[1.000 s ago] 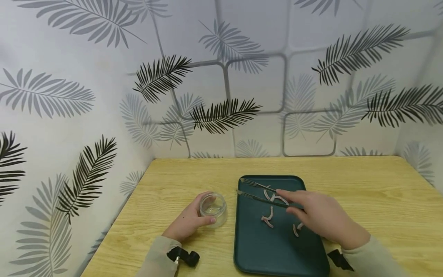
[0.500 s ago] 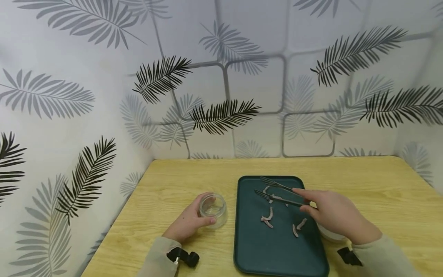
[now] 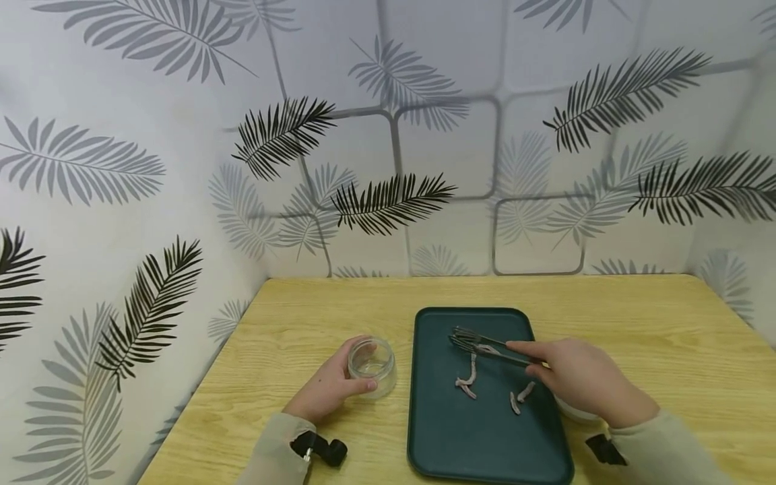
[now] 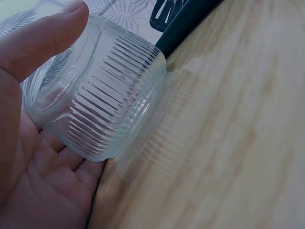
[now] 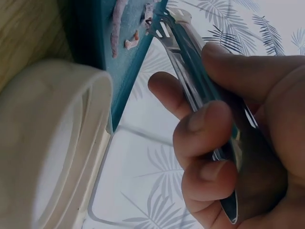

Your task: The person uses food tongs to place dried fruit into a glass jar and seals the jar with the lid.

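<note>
My left hand (image 3: 327, 387) grips a short clear glass jar (image 3: 382, 385), its thumb on the near side. The jar's ribbed wall (image 4: 114, 90) shows in the left wrist view, standing at the tabletop. My right hand (image 3: 588, 380) holds metal tongs (image 5: 183, 62) with slotted ends, pinched between thumb and fingers. The tongs reach over the far part of a dark green tray (image 3: 479, 441), their tips close together around a pale pinkish strip (image 3: 488, 349). Several similar strips lie on the tray, including one curved strip (image 3: 473, 369) and a pair nearer the right edge (image 3: 523, 396).
A white round lid (image 5: 28, 100) lies beside the tray's right edge, partly hidden under my right hand in the head view. The wooden table (image 3: 327, 303) meets a leaf-patterned wall (image 3: 448, 229) at the back and left.
The tongs first moved right over the tray, then lowered to the strips as their ends came together. The left hand and jar have stayed in place.
</note>
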`<action>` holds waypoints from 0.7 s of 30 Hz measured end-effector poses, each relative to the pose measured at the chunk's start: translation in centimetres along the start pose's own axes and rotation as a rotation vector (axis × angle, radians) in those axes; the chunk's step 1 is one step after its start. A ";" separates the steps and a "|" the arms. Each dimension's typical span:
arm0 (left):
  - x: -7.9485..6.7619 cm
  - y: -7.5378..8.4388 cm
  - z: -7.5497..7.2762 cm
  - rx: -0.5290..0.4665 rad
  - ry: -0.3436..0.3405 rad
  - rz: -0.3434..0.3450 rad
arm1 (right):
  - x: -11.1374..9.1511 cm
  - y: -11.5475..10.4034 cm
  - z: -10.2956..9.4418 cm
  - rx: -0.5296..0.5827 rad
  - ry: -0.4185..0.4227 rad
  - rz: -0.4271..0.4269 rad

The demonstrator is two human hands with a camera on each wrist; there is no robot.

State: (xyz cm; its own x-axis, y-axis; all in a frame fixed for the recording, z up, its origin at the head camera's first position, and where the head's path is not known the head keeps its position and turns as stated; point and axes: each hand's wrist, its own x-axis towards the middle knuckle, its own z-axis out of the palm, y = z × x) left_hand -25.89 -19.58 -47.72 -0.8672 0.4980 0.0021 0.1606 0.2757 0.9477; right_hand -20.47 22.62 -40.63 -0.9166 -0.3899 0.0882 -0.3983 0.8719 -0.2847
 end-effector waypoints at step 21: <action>0.0 -0.3 0.1 0.025 0.019 -0.001 | -0.3 0.0 -0.3 -0.025 0.086 -0.070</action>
State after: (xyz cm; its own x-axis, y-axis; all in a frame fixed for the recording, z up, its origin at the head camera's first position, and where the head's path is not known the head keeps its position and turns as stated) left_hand -25.88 -19.63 -48.08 -0.8758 0.4825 0.0077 0.1715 0.2962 0.9396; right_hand -20.23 22.86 -40.34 -0.8858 -0.4241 0.1885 -0.4609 0.8510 -0.2516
